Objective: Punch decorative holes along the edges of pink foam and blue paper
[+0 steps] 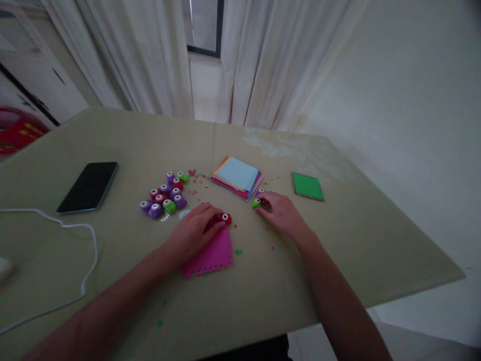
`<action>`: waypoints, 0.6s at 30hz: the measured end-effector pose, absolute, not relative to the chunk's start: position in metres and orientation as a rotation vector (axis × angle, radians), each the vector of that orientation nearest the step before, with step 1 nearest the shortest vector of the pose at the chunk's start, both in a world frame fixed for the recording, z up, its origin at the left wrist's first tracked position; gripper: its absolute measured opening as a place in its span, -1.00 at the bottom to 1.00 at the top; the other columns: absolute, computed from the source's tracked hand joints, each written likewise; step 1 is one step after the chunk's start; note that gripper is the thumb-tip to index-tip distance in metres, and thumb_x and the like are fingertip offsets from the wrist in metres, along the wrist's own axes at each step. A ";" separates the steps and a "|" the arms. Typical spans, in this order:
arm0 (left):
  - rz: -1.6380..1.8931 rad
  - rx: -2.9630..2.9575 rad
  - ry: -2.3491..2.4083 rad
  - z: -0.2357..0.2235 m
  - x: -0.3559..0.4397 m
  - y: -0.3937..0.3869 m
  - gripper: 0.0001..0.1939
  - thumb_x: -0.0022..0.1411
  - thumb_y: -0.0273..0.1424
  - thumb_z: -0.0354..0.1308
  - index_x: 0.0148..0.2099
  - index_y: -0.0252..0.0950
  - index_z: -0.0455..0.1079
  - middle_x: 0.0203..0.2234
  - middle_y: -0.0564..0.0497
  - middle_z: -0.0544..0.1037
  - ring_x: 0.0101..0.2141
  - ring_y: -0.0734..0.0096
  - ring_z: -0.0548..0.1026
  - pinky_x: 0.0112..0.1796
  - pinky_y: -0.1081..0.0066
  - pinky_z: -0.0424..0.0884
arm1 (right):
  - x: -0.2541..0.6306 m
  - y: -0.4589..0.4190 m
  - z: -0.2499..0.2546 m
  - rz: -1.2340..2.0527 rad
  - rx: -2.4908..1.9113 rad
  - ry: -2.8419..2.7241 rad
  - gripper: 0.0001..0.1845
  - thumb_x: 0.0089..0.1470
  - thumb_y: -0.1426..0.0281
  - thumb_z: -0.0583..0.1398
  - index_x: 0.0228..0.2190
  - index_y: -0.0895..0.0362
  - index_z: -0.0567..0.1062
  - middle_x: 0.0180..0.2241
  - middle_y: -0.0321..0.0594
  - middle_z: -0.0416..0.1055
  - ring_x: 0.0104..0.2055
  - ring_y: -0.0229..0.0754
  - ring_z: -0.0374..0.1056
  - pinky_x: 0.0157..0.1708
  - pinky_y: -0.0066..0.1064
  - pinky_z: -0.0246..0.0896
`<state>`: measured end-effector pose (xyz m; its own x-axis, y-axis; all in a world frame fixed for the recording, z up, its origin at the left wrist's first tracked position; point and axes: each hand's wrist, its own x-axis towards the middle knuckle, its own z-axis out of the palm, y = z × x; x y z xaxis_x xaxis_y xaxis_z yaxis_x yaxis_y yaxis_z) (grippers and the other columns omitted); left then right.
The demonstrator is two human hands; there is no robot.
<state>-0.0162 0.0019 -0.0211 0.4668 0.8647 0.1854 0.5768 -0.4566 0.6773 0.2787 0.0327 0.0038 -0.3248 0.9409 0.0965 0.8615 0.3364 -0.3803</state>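
My left hand (195, 228) rests on a pink paper square (211, 255) with punched edges, and its fingers are closed round a small red craft punch (224, 218) at the sheet's upper corner. My right hand (281, 213) lies to the right, fingers curled over a green punch (257, 203) beside a darker one, close to the stack of coloured paper (237, 177).
A cluster of several purple, red and green punches (165, 197) sits left of the hands. A green punched square (307, 186) lies at the right. A black phone (89, 186) and white cable (75, 235) are on the left. Small paper bits dot the tablecloth (361, 240).
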 end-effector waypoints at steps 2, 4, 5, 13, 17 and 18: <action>0.696 2.184 1.199 -0.021 -0.016 0.002 -0.74 0.54 -0.24 0.10 0.05 -0.22 0.55 -0.09 -0.10 0.58 -0.07 0.11 0.54 0.00 0.13 0.46 | 0.279 0.033 0.004 0.398 -1.605 -2.303 -0.74 0.21 0.45 0.36 -0.04 0.14 0.63 -0.06 -0.03 0.64 -0.10 -0.02 0.55 -0.06 -0.29 0.34; 0.686 2.183 1.203 -0.021 -0.016 0.002 -0.73 0.55 -0.23 0.09 0.07 -0.21 0.54 -0.09 -0.09 0.58 -0.07 0.12 0.54 0.00 0.13 0.46 | 0.278 0.033 0.005 0.407 -1.587 -2.305 -0.76 0.23 0.45 0.34 -0.05 0.13 0.63 -0.06 -0.04 0.64 -0.10 -0.03 0.54 -0.06 -0.30 0.34; 0.683 2.182 1.203 -0.021 -0.016 0.002 -0.73 0.55 -0.23 0.09 0.07 -0.21 0.54 -0.08 -0.09 0.58 -0.06 0.12 0.54 0.01 0.14 0.45 | 0.278 0.032 0.005 0.407 -1.579 -2.309 -0.77 0.23 0.45 0.34 -0.05 0.13 0.63 -0.06 -0.04 0.64 -0.10 -0.03 0.54 -0.05 -0.30 0.34; 0.700 2.187 1.210 -0.023 -0.017 0.001 -0.73 0.55 -0.20 0.09 0.09 -0.18 0.54 -0.08 -0.08 0.58 -0.07 0.13 0.55 0.00 0.16 0.47 | 0.276 0.031 0.008 0.408 -1.543 -2.278 -0.81 0.23 0.47 0.32 -0.10 0.15 0.63 -0.11 -0.05 0.64 -0.14 -0.05 0.52 -0.08 -0.27 0.35; 0.711 2.192 1.207 -0.022 -0.017 0.001 -0.75 0.53 -0.24 0.12 0.08 -0.20 0.55 -0.09 -0.07 0.58 -0.09 0.14 0.56 -0.01 0.18 0.48 | 0.267 0.028 0.005 0.553 -1.391 -2.121 -0.76 0.18 0.48 0.35 -0.09 0.13 0.64 -0.18 -0.14 0.63 -0.24 -0.15 0.51 -0.18 -0.34 0.39; 0.710 2.193 1.208 -0.022 -0.017 0.001 -0.75 0.53 -0.24 0.13 0.08 -0.20 0.55 -0.10 -0.07 0.57 -0.10 0.14 0.56 -0.02 0.18 0.48 | 0.263 0.027 0.004 0.600 -1.336 -2.073 -0.75 0.17 0.46 0.36 -0.08 0.13 0.65 -0.19 -0.15 0.63 -0.27 -0.18 0.50 -0.22 -0.36 0.40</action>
<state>-0.0175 0.0005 -0.0218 0.4613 0.8670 0.1886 0.5869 -0.4576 0.6680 0.2627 0.0272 0.0044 -0.3182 0.9181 0.2361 0.6498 0.3926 -0.6508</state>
